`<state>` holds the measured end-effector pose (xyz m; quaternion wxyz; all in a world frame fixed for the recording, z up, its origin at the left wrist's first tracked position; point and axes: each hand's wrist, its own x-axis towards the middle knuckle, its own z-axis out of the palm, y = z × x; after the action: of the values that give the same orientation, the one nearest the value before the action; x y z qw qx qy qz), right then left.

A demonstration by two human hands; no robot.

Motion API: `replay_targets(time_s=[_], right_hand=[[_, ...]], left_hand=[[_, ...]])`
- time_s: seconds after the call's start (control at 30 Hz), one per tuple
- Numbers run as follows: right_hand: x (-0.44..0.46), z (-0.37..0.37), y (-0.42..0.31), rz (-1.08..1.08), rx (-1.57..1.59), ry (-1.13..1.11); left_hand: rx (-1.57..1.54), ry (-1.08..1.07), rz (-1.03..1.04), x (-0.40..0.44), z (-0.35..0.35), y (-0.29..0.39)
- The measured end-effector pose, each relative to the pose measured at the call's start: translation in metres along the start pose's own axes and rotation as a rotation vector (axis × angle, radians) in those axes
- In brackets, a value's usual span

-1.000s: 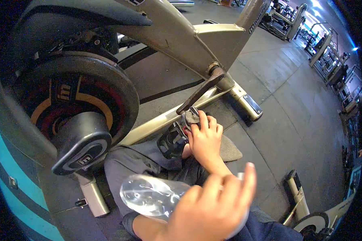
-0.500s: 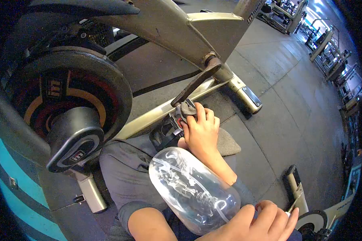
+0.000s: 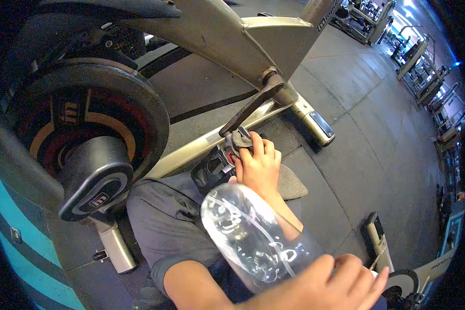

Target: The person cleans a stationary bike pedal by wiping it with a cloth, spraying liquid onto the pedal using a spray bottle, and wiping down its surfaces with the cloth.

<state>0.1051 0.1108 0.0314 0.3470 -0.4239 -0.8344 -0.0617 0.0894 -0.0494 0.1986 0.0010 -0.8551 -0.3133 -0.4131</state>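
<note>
"So, what stands largest before you?"

"The exercise bike (image 3: 274,46), its beige frame slanting across the top of your view. Next comes its dark flywheel (image 3: 103,116), over on your left."

"And your clear bottle (image 3: 248,232)?"

"It's tilted, with a thin tube inside — it overlaps your right forearm (image 3: 287,209) from here, though I can't tell whether the two touch. Your left hand (image 3: 341,284) is curled round its top end at the lower right, hiding most of what you grip."

"Then there's your crank arm (image 3: 250,108)."

"Yes, sloping down to the pedal (image 3: 214,165) at its lower end. Your right hand (image 3: 263,168) is there, fingers bent over the smallest thing — a grey cloth (image 3: 241,140), bunched at the pedal and held under your fingertips."
</note>
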Motion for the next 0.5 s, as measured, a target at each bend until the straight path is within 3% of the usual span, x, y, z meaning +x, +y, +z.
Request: replay_targets(time_s=[0.13, 0.33, 0.37, 0.47, 0.5], right_hand=[[0.000, -0.006, 0.001, 0.053, 0.054, -0.058], [0.003, -0.018, 0.011, 0.120, 0.329, -0.120], [0.004, -0.022, 0.009, 0.126, 0.352, -0.131], [0.005, -0.027, 0.008, 0.126, 0.373, -0.159], [0.006, -0.028, 0.007, 0.131, 0.378, -0.174]], left_hand=[[-0.260, -0.051, -0.006, -0.024, -0.010, -0.051], [-0.489, 0.409, -0.671, -0.118, 0.042, -0.106], [-0.399, 0.270, -0.668, -0.135, 0.047, -0.119], [-0.322, 0.275, -0.578, -0.142, 0.056, -0.139], [-0.411, 0.276, -0.649, -0.145, 0.058, -0.140]])
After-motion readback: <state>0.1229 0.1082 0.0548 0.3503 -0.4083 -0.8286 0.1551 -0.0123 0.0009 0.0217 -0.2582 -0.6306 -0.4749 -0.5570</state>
